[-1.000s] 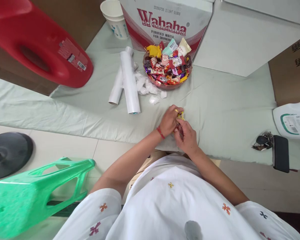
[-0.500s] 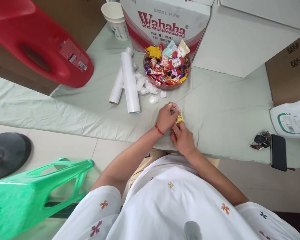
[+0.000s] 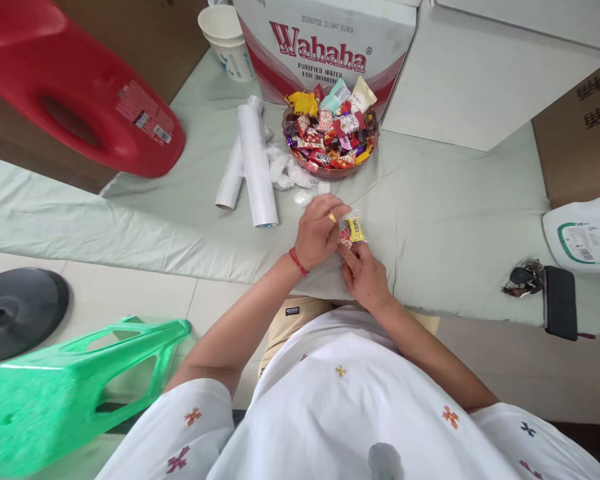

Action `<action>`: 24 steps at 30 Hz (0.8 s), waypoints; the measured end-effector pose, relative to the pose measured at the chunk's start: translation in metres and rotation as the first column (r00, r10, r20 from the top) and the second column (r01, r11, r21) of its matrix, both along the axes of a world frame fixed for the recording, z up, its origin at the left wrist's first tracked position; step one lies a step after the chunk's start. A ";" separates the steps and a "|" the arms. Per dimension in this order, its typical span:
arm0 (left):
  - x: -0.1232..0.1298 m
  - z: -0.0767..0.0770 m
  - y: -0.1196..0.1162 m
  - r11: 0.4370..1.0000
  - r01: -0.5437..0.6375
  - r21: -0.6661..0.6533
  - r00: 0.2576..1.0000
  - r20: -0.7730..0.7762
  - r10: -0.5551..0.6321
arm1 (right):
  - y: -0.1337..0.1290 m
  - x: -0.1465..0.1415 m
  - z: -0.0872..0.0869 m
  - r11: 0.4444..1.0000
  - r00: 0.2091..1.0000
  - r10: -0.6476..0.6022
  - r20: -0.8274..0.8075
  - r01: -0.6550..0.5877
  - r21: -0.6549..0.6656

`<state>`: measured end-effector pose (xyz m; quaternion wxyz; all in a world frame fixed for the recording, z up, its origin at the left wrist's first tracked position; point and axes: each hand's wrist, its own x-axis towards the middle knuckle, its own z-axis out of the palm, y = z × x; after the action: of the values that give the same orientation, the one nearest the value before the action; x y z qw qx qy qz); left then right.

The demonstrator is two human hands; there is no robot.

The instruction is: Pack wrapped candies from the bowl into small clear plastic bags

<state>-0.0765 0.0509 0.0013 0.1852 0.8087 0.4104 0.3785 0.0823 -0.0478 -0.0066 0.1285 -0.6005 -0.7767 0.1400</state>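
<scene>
While red candy (image 3: 345, 237) is part-hidden, yellow candy (image 3: 355, 229) shows

The scene is taken in by a single camera worn on the person's head, aimed forward and steeply down. The bottom centre is filled by the wearer's white short-sleeved shirt with small embroidered figures (image 3: 300, 413), seen from above. The bare left hand (image 3: 318, 232) and bare right hand (image 3: 369, 277) are framed near the middle. At the top, the white-and-red cardboard box printed "Wahaha" (image 3: 325, 53) is viewed close enough for its large lettering to be read. A wide field is covered; the bright green plastic stool (image 3: 45, 393) is cut by the left edge, the white plastic bottle with a green-edged label (image 3: 593, 235) by the right.
</scene>
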 end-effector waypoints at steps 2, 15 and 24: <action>-0.004 0.002 -0.005 0.970 0.229 -0.086 0.973 0.025 -0.228 | 0.001 0.000 -0.001 1.000 1.000 -0.006 0.001 0.006 -0.004; -0.009 -0.016 -0.017 0.931 0.298 -0.213 0.955 0.065 -0.290 | -0.036 0.104 0.043 0.990 0.867 0.082 -0.492 -0.127 -0.059; -0.011 -0.021 -0.019 0.939 0.323 -0.118 0.944 0.109 -0.311 | 0.013 0.098 0.037 0.970 0.897 0.214 -0.387 -0.242 -0.026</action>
<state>-0.0873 0.0318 -0.0197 0.3160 0.8324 0.2904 0.3505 0.1798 -0.0351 0.0300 0.2376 -0.4710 -0.7962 0.2965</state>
